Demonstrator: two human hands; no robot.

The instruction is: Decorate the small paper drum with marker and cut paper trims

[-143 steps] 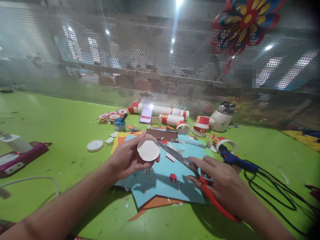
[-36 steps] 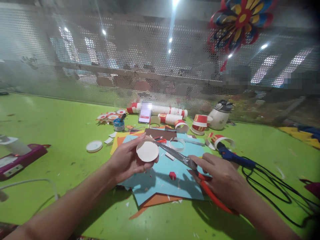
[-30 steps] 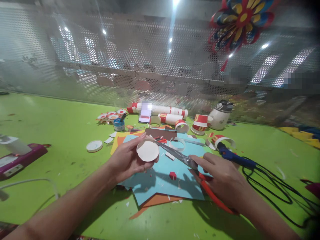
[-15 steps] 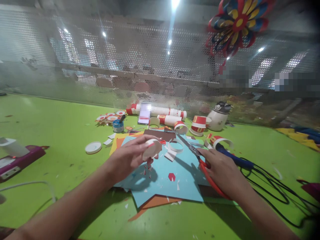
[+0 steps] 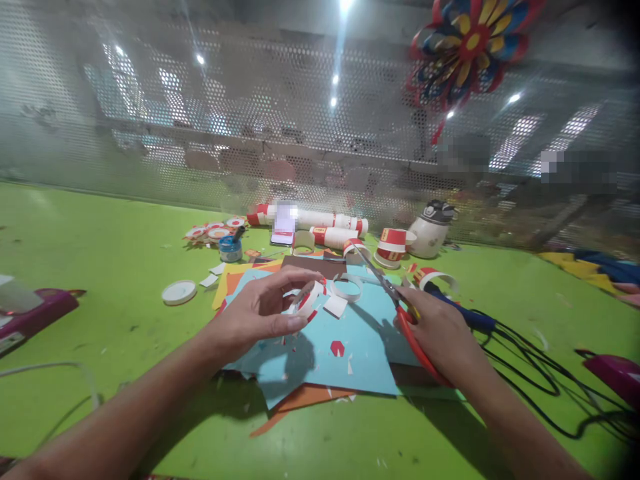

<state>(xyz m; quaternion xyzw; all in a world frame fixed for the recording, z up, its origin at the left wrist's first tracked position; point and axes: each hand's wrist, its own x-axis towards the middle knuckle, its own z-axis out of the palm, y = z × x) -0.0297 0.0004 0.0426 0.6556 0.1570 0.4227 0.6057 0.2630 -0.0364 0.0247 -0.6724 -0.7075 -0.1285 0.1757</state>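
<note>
Between the thumb and fingers of my left hand (image 5: 265,303) is a cut paper cup base (image 5: 309,301), white with red on its edge, tilted above the paper. My right hand (image 5: 437,327) grips the red handles of a pair of scissors (image 5: 389,287), whose blades point forward and left. Beneath both hands lie stacked sheets of coloured paper, with a light blue sheet (image 5: 367,347) on top. On it rest a white paper ring (image 5: 347,287), a small white scrap (image 5: 335,306) and a red hexagonal piece (image 5: 337,349).
Behind the paper are a phone (image 5: 283,225), stacked paper cups (image 5: 336,238), a blue-labelled jar (image 5: 231,248) and a white kettle (image 5: 431,230). A white lid (image 5: 179,293) lies left. A blue-handled tool (image 5: 470,317) with black cords sits right, a purple power strip (image 5: 37,313) far left.
My left hand has turned the cup base so its rim edge now faces me, and its thumb has come round to the front. The view has shifted slightly; the scissors stay in my right hand.
</note>
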